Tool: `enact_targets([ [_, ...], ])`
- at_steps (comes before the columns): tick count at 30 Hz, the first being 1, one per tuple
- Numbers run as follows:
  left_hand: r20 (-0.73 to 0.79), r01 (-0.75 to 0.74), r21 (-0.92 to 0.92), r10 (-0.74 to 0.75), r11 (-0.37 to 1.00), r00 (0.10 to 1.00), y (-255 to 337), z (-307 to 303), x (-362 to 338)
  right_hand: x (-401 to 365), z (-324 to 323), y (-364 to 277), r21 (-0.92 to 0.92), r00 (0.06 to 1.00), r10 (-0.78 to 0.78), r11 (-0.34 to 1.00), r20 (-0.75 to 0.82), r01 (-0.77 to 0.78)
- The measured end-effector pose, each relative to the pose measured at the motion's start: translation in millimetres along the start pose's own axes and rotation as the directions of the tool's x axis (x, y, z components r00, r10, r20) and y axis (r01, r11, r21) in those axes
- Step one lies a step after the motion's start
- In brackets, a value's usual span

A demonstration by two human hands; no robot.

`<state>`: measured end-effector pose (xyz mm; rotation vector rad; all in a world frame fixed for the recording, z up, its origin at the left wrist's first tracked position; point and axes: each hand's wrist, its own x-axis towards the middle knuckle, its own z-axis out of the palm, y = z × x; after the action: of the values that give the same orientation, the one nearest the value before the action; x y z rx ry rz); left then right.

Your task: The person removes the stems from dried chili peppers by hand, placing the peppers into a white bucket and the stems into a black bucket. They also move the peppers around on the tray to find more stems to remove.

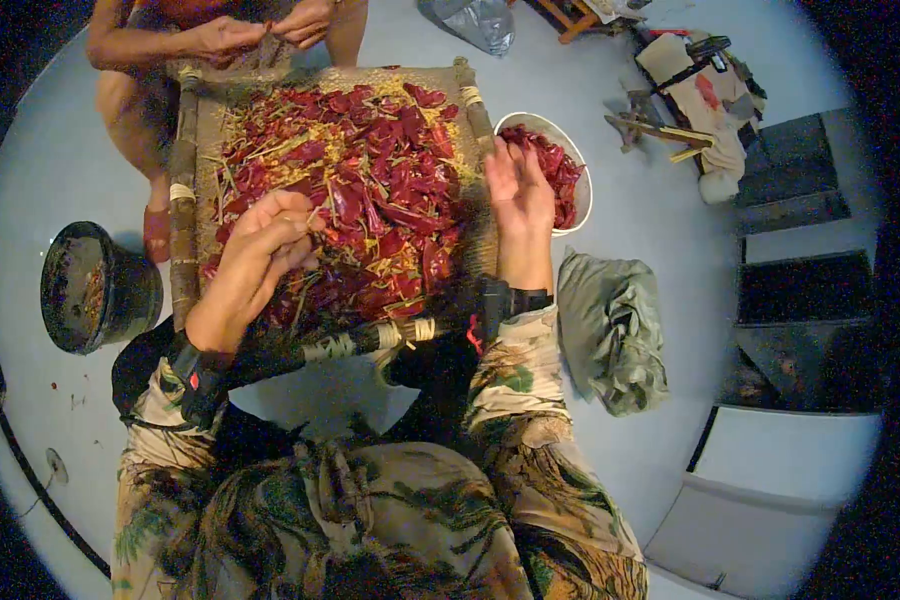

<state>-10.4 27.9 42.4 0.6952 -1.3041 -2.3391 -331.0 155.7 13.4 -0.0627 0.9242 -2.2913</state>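
Note:
Dried red chili pods (400,190), mixed with yellow seeds and stems, cover a woven tray (207,120) with a wooden frame. Over the tray's left part is my left hand (270,240), its fingers pinched together around a small pale stem. My right hand (520,190) is at the tray's right edge, palm up with the fingers apart and nothing in it. Just beyond it stands a white bucket (588,200) holding red chili pieces.
A co-worker's hands (260,35) are at the tray's far edge. At the left stands a black bucket (135,300). A grey-green plastic bag (615,330) lies on the floor at the right. Farther back are a grey bag (475,22) and a cluttered stand (695,100).

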Motion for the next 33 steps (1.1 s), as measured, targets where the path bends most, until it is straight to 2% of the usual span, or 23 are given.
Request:
enact_targets([
  [3, -0.062, 0.010, -0.019, -0.012, 1.000, 0.998, 6.6, 7.7, -2.0, -25.5, 26.6, 9.9, -0.376, 0.979, 0.042, 0.926, 0.200, 0.037],
  [4, -0.059, 0.006, -0.023, -0.007, 1.000, 0.998, 4.9, 5.7, -0.7, -26.4, 27.6, 16.6, -0.568, 0.972, 0.043, 0.817, 0.231, 0.099],
  [6, -0.044, 0.013, -0.035, -0.015, 0.999, 0.999, -0.4, -0.7, 3.4, -28.5, 28.5, 28.2, -0.849, 0.955, 0.068, 0.479, 0.289, 0.223],
  [7, -0.031, 0.023, -0.043, -0.025, 0.999, 0.999, -4.0, -5.8, 6.1, -29.9, 27.1, 36.1, -0.887, 0.899, 0.080, 0.217, 0.432, 0.407],
  [8, -0.019, 0.031, -0.051, -0.032, 0.998, 0.999, -6.8, -9.6, 8.8, -34.6, 23.9, 38.1, -0.885, 0.880, 0.127, -0.026, 0.457, 0.464],
  [10, -0.001, -0.031, -0.094, 0.031, 0.995, 1.000, -10.7, -13.9, 11.5, -63.3, 39.1, 39.1, -0.702, 0.848, 0.237, -0.480, 0.473, 0.526],
  [11, 0.007, -0.061, -0.115, 0.062, 0.991, 0.998, -11.7, -15.6, 11.0, -62.4, 31.7, 48.2, -0.599, 0.862, 0.246, -0.634, 0.443, 0.489],
  [14, -0.038, -0.061, -0.077, 0.058, 0.995, 0.998, -11.5, -9.1, 10.8, -54.6, 19.3, 65.4, -0.538, 0.902, 0.323, -0.725, 0.285, 0.429],
  [15, -0.037, -0.026, -0.073, 0.023, 0.997, 0.999, -11.9, -8.8, 11.4, -51.5, 22.9, 67.5, -0.537, 0.908, 0.353, -0.732, 0.227, 0.419],
  [17, -0.037, 0.039, -0.065, -0.042, 0.997, 0.998, -17.2, -10.6, 13.6, -55.8, 24.1, 68.1, -0.586, 0.909, 0.307, -0.694, 0.283, 0.418],
  [18, -0.051, 0.021, -0.013, -0.022, 1.000, 0.998, -23.9, -13.4, 16.6, -58.4, 29.2, 68.2, -0.609, 0.907, 0.283, -0.673, 0.312, 0.419],
  [19, -0.064, 0.003, 0.038, -0.001, 0.999, 0.998, -31.6, -16.0, 20.2, -58.0, 33.6, 67.2, -0.800, 0.888, 0.328, -0.406, 0.322, 0.441],
  [20, -0.079, -0.011, 0.090, 0.018, 0.996, 0.997, -37.8, -19.6, 22.2, -57.2, 37.2, 64.2, -0.910, 0.863, 0.369, -0.097, 0.344, 0.404],
  [21, -0.104, 0.024, 0.111, -0.012, 0.994, 0.994, -33.0, -14.2, 18.9, -57.8, 42.2, 62.3, -0.925, 0.836, 0.401, 0.221, 0.374, 0.308],
  [24, -0.090, -0.083, 0.106, 0.093, 0.991, 0.992, -39.9, -5.1, 23.2, -65.7, 54.4, 60.3, -0.858, 0.860, 0.475, 0.505, 0.184, -0.095],
  [25, -0.072, -0.045, 0.136, 0.055, 0.990, 0.996, -35.7, -4.8, 20.9, -69.6, 56.6, 63.7, -0.803, 0.876, 0.452, 0.579, 0.170, -0.142],
  [28, -0.085, -0.171, 0.251, 0.197, 0.953, 0.977, -31.5, 9.9, 17.6, -78.5, 62.6, 72.1, -0.683, 0.877, 0.455, 0.690, 0.152, -0.240],
  [31, -0.063, -0.224, 0.479, 0.287, 0.849, 0.956, -28.1, 15.5, 11.3, -86.8, 64.3, 76.7, -0.610, 0.852, 0.504, 0.722, 0.141, -0.327],
  [33, -0.044, -0.296, 0.567, 0.388, 0.768, 0.921, -32.3, 14.3, 14.1, -87.7, 60.8, 80.9, -0.565, 0.824, 0.546, 0.733, 0.155, -0.379],
])
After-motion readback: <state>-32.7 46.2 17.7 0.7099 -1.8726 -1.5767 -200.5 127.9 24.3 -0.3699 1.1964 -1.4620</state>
